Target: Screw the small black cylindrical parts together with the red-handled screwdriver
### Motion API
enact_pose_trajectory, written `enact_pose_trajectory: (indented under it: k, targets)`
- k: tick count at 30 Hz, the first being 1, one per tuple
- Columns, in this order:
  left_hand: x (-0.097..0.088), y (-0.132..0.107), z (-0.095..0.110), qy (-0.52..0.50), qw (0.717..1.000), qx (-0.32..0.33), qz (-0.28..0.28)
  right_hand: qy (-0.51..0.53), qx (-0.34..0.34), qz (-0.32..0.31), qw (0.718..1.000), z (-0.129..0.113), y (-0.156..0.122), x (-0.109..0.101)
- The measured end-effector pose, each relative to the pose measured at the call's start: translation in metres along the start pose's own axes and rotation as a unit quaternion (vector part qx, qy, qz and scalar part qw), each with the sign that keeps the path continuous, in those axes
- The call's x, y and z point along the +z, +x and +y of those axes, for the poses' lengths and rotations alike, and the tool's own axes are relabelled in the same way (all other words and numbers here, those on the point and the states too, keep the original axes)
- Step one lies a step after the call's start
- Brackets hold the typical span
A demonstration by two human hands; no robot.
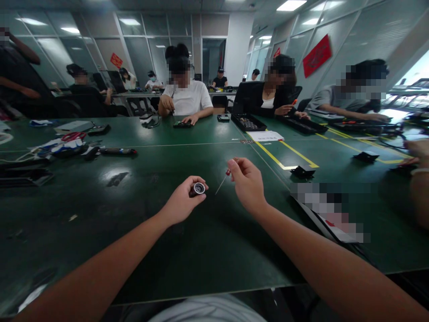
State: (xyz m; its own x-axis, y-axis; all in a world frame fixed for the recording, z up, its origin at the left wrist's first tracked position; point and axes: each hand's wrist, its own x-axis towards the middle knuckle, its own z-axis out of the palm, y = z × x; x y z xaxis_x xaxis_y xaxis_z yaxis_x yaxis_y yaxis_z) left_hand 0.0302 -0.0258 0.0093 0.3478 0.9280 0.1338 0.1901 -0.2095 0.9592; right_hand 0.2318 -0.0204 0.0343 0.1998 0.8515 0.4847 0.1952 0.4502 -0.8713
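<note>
My left hand [181,202] is wrapped round a short dark cylinder [199,188], whose round end with a silver rim and a recessed inside faces up toward me. What kind of part it is I cannot tell. Between thumb and fingers, my right hand [248,184] pinches a small screwdriver [221,184] with a red handle. Its thin shaft slants down and to the left, the tip a little apart from the cylinder. Both hands are above the green tabletop [150,264].
At the left lie a dark pen-shaped tool [119,151], cables and a grey box [74,127]. A black parts tray [248,122] stands across the table. Small black pieces [302,172] and a flat pixelated item [330,214] lie right. Co-workers sit opposite; another person's arm [420,188] reaches in.
</note>
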Motion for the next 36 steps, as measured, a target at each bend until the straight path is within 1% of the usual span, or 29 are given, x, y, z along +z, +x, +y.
enact_pose_trajectory:
  k: [2,4,6,11,14,19,25,36]
  targets:
    - [0.0,-0.004,-0.005,0.015,1.0,0.006,-0.012,0.031,-0.023,-0.007,0.999,-0.007,-0.004,-0.001]
    - [0.0,-0.007,-0.009,0.031,0.999,0.016,-0.005,0.07,-0.045,-0.009,0.997,-0.012,-0.009,-0.001]
    - [0.001,-0.007,-0.011,0.035,0.999,0.022,0.005,0.079,-0.063,-0.022,0.995,-0.013,-0.014,-0.001]
    - [0.0,-0.004,-0.013,0.019,0.999,0.02,0.034,-0.01,-0.094,-0.072,0.993,-0.008,-0.021,0.001]
    - [-0.002,-0.004,-0.015,0.037,0.998,0.035,0.037,-0.042,-0.1,-0.08,0.991,-0.006,-0.021,0.001]
    - [-0.004,-0.004,-0.017,0.068,0.995,0.049,0.052,-0.073,-0.115,-0.086,0.987,-0.01,-0.022,0.0]
    - [-0.005,-0.003,-0.017,0.058,0.995,0.05,0.06,-0.06,-0.111,-0.086,0.988,-0.009,-0.023,0.001]
    - [-0.007,-0.005,-0.01,0.064,0.996,0.034,0.052,-0.021,-0.069,-0.09,0.993,-0.002,-0.023,0.002]
